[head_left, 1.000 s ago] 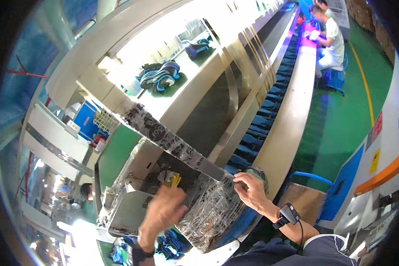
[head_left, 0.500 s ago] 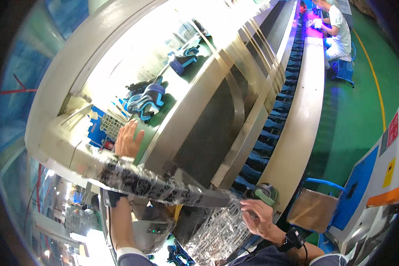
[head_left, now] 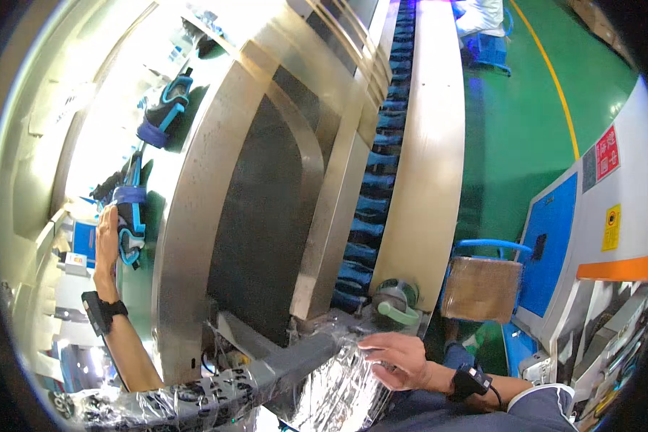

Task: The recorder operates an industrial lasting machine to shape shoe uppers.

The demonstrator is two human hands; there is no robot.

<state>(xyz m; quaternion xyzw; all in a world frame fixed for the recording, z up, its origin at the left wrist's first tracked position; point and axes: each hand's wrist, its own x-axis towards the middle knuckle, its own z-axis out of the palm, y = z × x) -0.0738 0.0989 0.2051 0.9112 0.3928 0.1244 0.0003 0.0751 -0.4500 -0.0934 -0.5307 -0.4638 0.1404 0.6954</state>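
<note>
My left hand is stretched out at the left, its straight fingers touching or just beside a black shoe upper with bright blue edging and a purple-blue band. That piece lies on a green belt under bright light. A second similar black and blue upper lies farther along the belt. My right hand hovers by the end of a grey bar wrapped in clear plastic, fingers loosely bent and apart, with nothing visible in them. Whether it touches the wrapping I cannot tell.
A long row of dark blue shoe-shaped pieces runs beside a pale ledge. A green and grey round tape dispenser-like object sits at its near end. A chair with a brown seat and a white-blue machine stand right.
My view has turned and shifted along the line. My left hand has reached forward to the nearer shoe upper. My right hand stays by the wrapped bar, its fingers a little straighter.
</note>
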